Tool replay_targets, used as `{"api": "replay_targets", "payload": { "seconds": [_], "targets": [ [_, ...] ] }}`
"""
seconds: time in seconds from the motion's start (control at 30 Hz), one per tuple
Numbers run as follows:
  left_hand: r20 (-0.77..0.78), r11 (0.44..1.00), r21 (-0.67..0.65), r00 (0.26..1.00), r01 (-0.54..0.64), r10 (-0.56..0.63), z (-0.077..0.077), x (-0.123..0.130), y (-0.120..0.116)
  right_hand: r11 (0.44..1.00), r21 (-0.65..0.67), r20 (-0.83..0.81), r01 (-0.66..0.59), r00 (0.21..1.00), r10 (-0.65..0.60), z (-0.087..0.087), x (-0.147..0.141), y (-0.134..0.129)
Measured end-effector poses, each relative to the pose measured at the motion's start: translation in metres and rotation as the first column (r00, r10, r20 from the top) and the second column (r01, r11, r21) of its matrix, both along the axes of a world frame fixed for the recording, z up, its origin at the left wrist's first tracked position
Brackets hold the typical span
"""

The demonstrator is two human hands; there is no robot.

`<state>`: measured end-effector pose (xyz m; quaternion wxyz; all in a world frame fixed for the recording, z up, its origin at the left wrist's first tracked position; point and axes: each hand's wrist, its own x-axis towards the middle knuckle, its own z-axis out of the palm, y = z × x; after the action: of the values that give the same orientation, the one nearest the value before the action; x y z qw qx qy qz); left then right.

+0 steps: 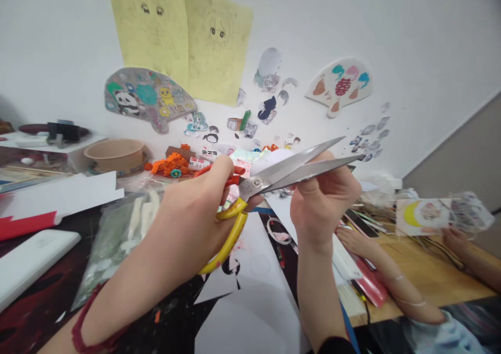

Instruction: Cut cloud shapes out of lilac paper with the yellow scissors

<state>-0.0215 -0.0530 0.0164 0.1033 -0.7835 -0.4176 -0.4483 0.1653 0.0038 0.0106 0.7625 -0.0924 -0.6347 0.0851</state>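
Observation:
My left hand (195, 215) is wrapped round the handles of a pair of scissors (293, 168), one loop red and the other yellow. The blades are spread a little and point right, in front of my right hand (326, 197). That hand is raised with its fingers bent and pressed together behind the blades. What it pinches is mostly hidden; a pale whitish piece (273, 159) shows just behind the blades, and I cannot tell whether it is in the fingers. Below both hands lie white paper sheets (250, 317), one with black printed bits.
Clear plastic bag (113, 249), white box (37, 262) and brown bowl (114, 154) stand left. Orange flowers (170, 165) lie behind. Stickers, yellow drawings (219, 40) and decorated fans (340, 86) are on the wall. At right, another person's hand (358, 242) rests near a phone (360, 222).

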Motion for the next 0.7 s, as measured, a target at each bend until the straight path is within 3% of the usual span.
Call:
{"api": "replay_targets", "payload": {
  "seconds": [0.2, 0.7],
  "targets": [
    [0.002, 1.0, -0.018, 1.0, 0.004, -0.004, 0.0003, -0.0002, 0.0002, 0.998, -0.003, 0.039, 0.066, 0.997, -0.066, -0.0008, 0.0042, 0.003],
    [-0.032, 0.993, -0.106, 0.998, -0.048, 0.045, 0.006, 0.0006, -0.0057, 1.0, 0.028, 0.062, 0.008, 0.998, -0.01, 0.0047, 0.0085, -0.0005]
  ]
}}
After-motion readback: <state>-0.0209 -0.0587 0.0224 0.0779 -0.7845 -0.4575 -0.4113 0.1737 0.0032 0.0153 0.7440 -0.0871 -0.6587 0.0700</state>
